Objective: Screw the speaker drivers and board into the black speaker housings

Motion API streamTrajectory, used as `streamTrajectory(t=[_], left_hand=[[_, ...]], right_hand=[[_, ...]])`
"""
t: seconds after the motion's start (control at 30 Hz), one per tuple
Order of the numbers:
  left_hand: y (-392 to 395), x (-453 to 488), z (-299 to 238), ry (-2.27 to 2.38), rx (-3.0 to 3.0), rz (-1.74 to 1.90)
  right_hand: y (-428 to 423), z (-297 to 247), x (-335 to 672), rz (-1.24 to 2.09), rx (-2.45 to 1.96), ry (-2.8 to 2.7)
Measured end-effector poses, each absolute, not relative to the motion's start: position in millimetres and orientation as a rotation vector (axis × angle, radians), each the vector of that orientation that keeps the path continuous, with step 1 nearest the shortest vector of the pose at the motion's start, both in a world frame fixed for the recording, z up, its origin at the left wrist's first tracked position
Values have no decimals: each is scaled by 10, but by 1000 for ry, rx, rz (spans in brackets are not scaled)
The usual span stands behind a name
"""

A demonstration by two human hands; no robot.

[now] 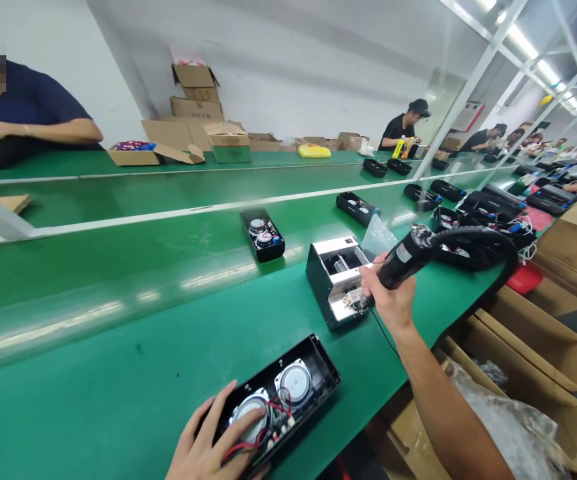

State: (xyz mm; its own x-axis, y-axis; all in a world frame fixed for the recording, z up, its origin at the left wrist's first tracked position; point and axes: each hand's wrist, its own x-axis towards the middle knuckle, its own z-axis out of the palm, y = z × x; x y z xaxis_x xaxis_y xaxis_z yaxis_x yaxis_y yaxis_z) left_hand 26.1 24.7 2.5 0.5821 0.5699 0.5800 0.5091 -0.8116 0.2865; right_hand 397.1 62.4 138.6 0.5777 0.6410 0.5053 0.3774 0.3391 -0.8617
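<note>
My left hand rests on a black speaker housing at the near edge of the green bench, fingers spread over one of its two round drivers and the red wires. My right hand is wrapped round a black electric screwdriver with a thick black cable. The tool's tip points down into a black and silver screw feeder box standing just beyond the housing.
A green conveyor belt carries more open speaker housings away to the right. Cardboard boxes stand at my right side. Other people sit along the far side and at the far end; cartons are piled by the wall.
</note>
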Motion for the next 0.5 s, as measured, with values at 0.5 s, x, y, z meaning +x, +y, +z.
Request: streamTrajectory(t=[0.5], left_hand=[[136, 211, 192, 888, 2837, 831]], right_hand=[[-168, 1564, 3322, 754, -776, -1074]])
